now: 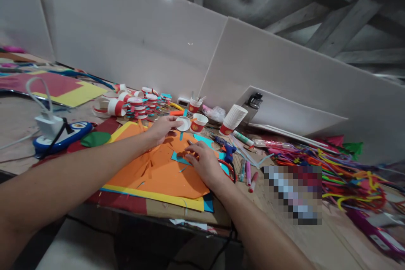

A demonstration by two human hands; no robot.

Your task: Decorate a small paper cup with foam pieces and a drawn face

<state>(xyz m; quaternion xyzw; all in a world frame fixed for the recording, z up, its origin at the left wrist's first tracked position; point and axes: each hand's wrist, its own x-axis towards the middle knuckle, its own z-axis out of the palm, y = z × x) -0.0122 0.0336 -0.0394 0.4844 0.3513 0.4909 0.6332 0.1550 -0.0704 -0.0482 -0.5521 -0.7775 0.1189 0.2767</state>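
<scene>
White panels (142, 29) line the surface (332, 240)'s far edge; the left hand (163, 130) pinches a cup piece (183, 123) — probably light, crushable, best rim-held — the right hand (204, 160) half-curled (grip unclear).

On the surface (335, 236) lies a coloured paper pile (180, 182); from it, cup pieces (116, 107) sit at eleven o'clock, a cup stack (235, 117) at two, markers (248, 174) at three, fuzzy stems (335, 177) beyond them.
</scene>
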